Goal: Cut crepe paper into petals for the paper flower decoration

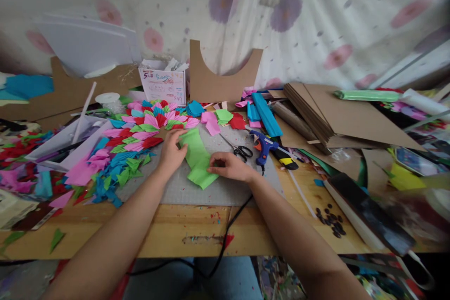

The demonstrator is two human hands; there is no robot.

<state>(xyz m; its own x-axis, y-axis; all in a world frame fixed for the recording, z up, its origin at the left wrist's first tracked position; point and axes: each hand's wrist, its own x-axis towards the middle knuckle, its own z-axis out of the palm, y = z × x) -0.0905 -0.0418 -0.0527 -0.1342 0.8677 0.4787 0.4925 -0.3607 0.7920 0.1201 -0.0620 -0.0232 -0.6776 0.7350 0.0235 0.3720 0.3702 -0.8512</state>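
Observation:
A strip of green paper lies on the grey cutting mat in front of me. My left hand rests on the strip's upper left edge, fingers curled down onto it. My right hand presses its fingertips on the strip's lower right edge, fingers closed together. Both hands hold the paper flat against the mat. A round arrangement of folded pink, red, green and blue paper pieces sits just left of my left hand.
Scissors and a blue glue gun lie right of the mat, its black cord running off the table's front edge. Stacked cardboard lies right, paper scraps left, a small white box behind, dark beads near front right.

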